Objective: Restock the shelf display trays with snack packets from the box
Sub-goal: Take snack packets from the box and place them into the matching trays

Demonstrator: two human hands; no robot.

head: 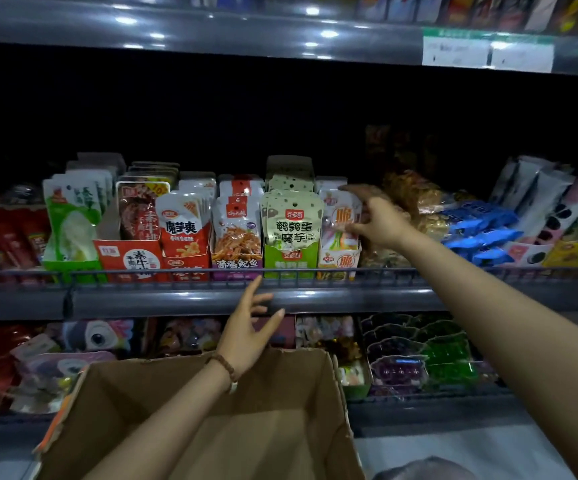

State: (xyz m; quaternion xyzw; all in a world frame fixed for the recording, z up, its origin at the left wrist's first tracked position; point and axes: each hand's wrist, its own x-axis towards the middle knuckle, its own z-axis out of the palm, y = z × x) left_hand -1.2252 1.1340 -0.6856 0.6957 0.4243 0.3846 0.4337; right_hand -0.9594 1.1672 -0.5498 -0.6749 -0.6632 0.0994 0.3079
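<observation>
A row of display trays stands on the middle shelf behind a wire rail (176, 271). My right hand (374, 216) reaches to the orange-and-white packets (336, 216) in the tray right of the green tray (291, 259); its fingers are spread against the front packet's right edge, thumb below. I cannot tell if it grips the packet. My left hand (251, 327) hovers open, fingers apart, above the brown cardboard box (211, 410) and just below the shelf edge. No packets show in the visible part of the box.
Left of the green tray stand trays of purple (235, 237), red-and-white (183, 226), red (138, 237) and green-white (69, 220) packets. Blue packets (478, 230) and loose bags lie to the right. A lower shelf (419, 362) holds jelly cups and other snacks. An upper shelf edge (280, 39) carries price labels.
</observation>
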